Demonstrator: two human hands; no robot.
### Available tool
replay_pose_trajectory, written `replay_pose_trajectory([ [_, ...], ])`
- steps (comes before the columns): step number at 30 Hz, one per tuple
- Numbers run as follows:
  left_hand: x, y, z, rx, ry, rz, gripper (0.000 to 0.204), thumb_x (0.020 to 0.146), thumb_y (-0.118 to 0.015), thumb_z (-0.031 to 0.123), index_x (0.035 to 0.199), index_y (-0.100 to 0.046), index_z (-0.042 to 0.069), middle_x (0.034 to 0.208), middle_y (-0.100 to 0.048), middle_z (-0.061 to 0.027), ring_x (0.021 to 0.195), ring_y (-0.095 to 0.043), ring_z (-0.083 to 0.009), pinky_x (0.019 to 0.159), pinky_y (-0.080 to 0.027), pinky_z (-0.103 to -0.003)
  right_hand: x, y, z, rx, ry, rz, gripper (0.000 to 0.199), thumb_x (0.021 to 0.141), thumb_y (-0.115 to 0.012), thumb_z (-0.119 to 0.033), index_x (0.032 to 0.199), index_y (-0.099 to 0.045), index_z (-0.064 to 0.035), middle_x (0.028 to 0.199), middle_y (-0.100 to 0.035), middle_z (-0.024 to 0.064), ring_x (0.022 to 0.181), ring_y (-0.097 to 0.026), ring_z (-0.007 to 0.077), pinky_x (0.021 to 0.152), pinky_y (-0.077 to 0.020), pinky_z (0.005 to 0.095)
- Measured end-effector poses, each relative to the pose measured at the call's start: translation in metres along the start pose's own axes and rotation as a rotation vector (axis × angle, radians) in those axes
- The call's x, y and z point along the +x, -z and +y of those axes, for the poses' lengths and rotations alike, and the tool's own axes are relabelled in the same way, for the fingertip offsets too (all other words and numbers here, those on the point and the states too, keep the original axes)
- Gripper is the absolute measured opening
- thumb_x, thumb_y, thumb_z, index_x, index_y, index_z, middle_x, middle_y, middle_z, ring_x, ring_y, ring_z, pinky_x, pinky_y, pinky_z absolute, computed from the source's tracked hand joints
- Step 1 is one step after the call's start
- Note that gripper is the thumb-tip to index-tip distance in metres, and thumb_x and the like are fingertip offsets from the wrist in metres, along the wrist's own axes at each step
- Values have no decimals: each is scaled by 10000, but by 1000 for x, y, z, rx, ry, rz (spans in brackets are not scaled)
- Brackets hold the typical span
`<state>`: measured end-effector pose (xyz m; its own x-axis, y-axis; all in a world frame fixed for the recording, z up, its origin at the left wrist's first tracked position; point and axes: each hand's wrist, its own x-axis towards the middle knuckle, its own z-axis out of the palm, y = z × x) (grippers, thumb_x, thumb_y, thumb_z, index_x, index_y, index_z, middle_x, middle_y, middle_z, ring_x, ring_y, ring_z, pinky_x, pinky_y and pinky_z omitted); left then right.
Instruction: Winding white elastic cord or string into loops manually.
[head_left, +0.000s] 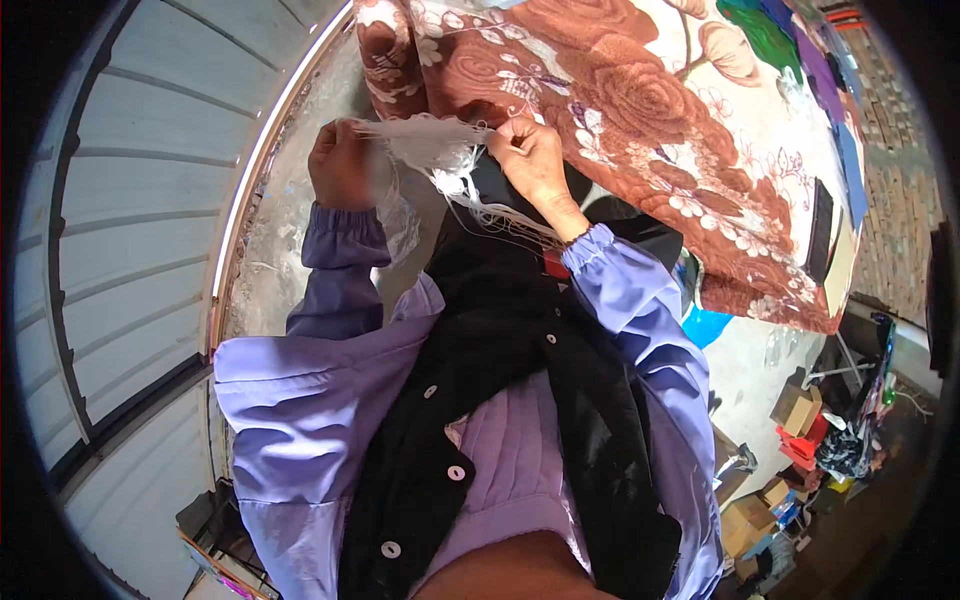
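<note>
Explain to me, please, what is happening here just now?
A person with purple sleeves holds a loose bundle of white threads stretched between the left grip and the right grip. Some loose strands hang below the bundle, toward the right wrist. A brown flowered cloth lies ahead and to the right, and what looks like green fabric is at its far side.

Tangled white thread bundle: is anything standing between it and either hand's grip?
Nothing visible does. The left hand and right hand already pinch opposite ends of the tangled white thread bundle. The brown-and-cream floral fabric lies beyond and to the right, not between them.
</note>
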<state>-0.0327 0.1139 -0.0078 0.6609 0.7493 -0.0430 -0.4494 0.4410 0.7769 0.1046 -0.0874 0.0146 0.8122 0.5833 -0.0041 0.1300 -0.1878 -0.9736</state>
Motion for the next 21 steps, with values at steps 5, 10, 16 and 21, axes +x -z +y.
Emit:
replay_pose_trajectory([
  [5,-8,-11,-12,-62,60,-115,144,954,-503,112,1010,-575,0,943,-629,-92,869,-615,-187,807,-508,-326,-6,-8,1,330,-179,-103,281,853,-623,-95,1080,-518,34,861,-625,119,583,-596,136,482,-463,251],
  [10,-24,-49,-15,-166,215,-283,167,967,-482,140,1030,-558,5,958,-626,-92,905,-612,-185,832,-499,-326,-1,-25,-2,323,-227,-460,495,810,-689,-111,1225,-453,20,1026,-609,161,625,-619,161,500,-481,273],
  [16,-29,-54,-6,-230,224,-209,164,974,-464,141,1023,-552,12,959,-623,-83,937,-606,-180,863,-489,-332,-7,-17,-1,415,-207,-291,259,802,-668,-74,1023,-591,36,768,-633,92,621,-597,123,540,-471,257],
  [21,-21,-37,-12,-18,178,-120,142,961,-497,151,1018,-553,33,942,-617,-78,904,-593,-175,831,-480,-313,-6,-9,-8,338,-163,-346,167,821,-637,-63,944,-611,47,741,-611,37,589,-534,90,527,-422,231],
])
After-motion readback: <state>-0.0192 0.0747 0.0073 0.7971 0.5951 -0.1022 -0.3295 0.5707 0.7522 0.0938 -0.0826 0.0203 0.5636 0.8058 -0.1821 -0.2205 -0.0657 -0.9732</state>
